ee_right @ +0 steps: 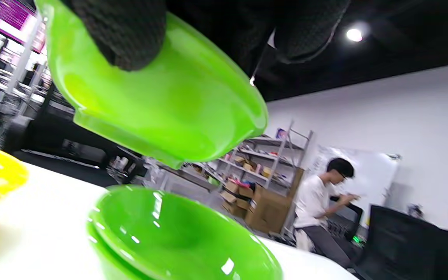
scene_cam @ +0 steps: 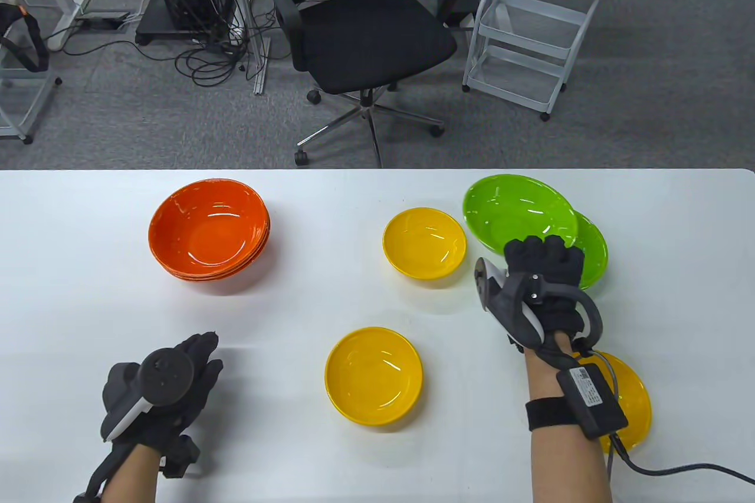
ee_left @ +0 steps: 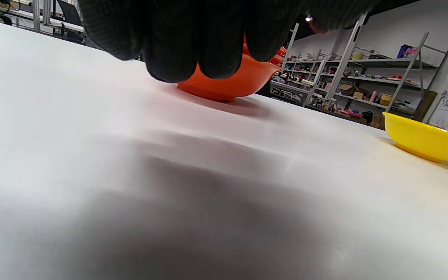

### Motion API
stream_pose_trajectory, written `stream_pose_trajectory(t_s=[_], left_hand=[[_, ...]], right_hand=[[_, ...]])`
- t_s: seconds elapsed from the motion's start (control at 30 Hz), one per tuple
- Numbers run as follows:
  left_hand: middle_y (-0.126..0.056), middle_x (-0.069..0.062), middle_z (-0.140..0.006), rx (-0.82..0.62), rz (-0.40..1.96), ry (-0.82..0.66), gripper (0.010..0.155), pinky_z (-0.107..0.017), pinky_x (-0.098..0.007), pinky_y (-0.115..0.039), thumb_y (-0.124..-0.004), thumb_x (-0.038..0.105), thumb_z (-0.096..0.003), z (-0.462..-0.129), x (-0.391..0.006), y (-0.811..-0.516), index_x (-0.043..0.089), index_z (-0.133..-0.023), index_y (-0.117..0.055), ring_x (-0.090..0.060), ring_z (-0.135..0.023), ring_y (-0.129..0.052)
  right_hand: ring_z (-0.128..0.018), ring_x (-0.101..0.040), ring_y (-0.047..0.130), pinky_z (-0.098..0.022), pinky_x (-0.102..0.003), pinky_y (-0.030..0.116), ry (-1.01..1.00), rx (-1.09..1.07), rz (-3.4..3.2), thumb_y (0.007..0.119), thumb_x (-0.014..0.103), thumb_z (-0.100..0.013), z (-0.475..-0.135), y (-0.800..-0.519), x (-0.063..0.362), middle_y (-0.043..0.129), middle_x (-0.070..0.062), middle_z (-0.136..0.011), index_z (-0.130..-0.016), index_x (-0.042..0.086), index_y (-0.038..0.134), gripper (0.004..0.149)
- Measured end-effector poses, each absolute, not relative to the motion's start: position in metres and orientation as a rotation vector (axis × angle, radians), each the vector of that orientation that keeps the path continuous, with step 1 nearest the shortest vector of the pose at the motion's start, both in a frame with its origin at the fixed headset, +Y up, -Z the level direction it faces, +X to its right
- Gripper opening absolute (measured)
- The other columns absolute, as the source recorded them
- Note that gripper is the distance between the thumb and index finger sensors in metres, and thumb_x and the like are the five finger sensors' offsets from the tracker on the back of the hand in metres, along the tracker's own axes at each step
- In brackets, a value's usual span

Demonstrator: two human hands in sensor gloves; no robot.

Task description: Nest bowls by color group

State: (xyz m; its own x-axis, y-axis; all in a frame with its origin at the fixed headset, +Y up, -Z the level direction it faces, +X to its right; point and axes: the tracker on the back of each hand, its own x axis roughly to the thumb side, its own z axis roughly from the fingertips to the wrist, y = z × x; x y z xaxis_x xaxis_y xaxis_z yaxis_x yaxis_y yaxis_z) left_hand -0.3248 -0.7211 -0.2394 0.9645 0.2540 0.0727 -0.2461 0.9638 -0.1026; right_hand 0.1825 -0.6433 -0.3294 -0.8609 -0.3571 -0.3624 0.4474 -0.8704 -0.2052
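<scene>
My right hand (scene_cam: 542, 258) grips a green bowl (scene_cam: 519, 217) by its near rim and holds it in the air, tilted, above green bowls (scene_cam: 593, 255) resting on the table. In the right wrist view the held bowl (ee_right: 161, 97) hangs over the lower green bowls (ee_right: 177, 241), apart from them. A stack of orange bowls (scene_cam: 209, 229) stands at the left. Three yellow bowls lie separately: one in the middle back (scene_cam: 424, 243), one in front (scene_cam: 374, 376), one under my right forearm (scene_cam: 634, 403). My left hand (scene_cam: 177, 379) rests empty on the table, fingers hanging loosely (ee_left: 177, 42).
The white table (scene_cam: 88, 302) ends at its far edge with an office chair (scene_cam: 365, 37) and a white cart (scene_cam: 537, 31) beyond. A cable (scene_cam: 678, 467) runs from my right wrist across the table's front right.
</scene>
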Motion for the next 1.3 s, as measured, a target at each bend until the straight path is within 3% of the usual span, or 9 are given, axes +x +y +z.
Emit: stream_pose_trajectory(t_s=[0.47, 0.8, 1.1, 1.3], left_hand=[[-0.073, -0.017, -0.112, -0.118, 0.227, -0.053, 0.06, -0.073, -0.061, -0.067, -0.062, 0.046, -0.0525, -0.244, -0.329, -0.725, 0.021, -0.108, -0.063, -0.048, -0.101, -0.078], [-0.073, -0.017, -0.112, -0.104, 0.184, -0.04, 0.06, -0.074, -0.063, -0.064, -0.061, 0.046, -0.0525, -0.243, -0.326, -0.725, 0.021, -0.108, -0.064, -0.05, -0.102, -0.075], [-0.072, -0.018, -0.112, -0.107, 0.219, -0.032, 0.061, -0.074, -0.063, -0.063, -0.061, 0.046, -0.0526, -0.244, -0.329, -0.726, 0.02, -0.108, -0.063, -0.05, -0.102, -0.074], [-0.073, -0.019, -0.111, -0.078, 0.213, -0.026, 0.061, -0.072, -0.063, -0.064, -0.062, 0.045, -0.0522, -0.24, -0.327, -0.725, 0.019, -0.107, -0.064, -0.051, -0.101, -0.075]], right_hand=[[-0.102, -0.017, 0.078, -0.08, -0.051, 0.062, 0.202, 0.559, -2.713, 0.074, 0.043, -0.051, -0.354, -0.701, 0.219, 0.08, 0.016, -0.1, -0.089, 0.041, 0.072, 0.038], [-0.104, -0.023, 0.074, -0.079, -0.054, 0.06, 0.065, 0.53, -2.709, 0.068, 0.049, -0.051, -0.353, -0.707, 0.212, 0.075, 0.01, -0.106, -0.096, 0.037, 0.068, 0.047], [-0.106, -0.027, 0.07, -0.08, -0.056, 0.057, 0.009, 0.563, -2.795, 0.066, 0.054, -0.051, -0.305, -0.662, 0.218, 0.071, 0.006, -0.11, -0.1, 0.034, 0.066, 0.054], [-0.107, -0.031, 0.069, -0.079, -0.058, 0.056, -0.079, 0.671, -2.879, 0.066, 0.057, -0.05, -0.254, -0.671, 0.222, 0.068, 0.001, -0.112, -0.104, 0.029, 0.064, 0.061]])
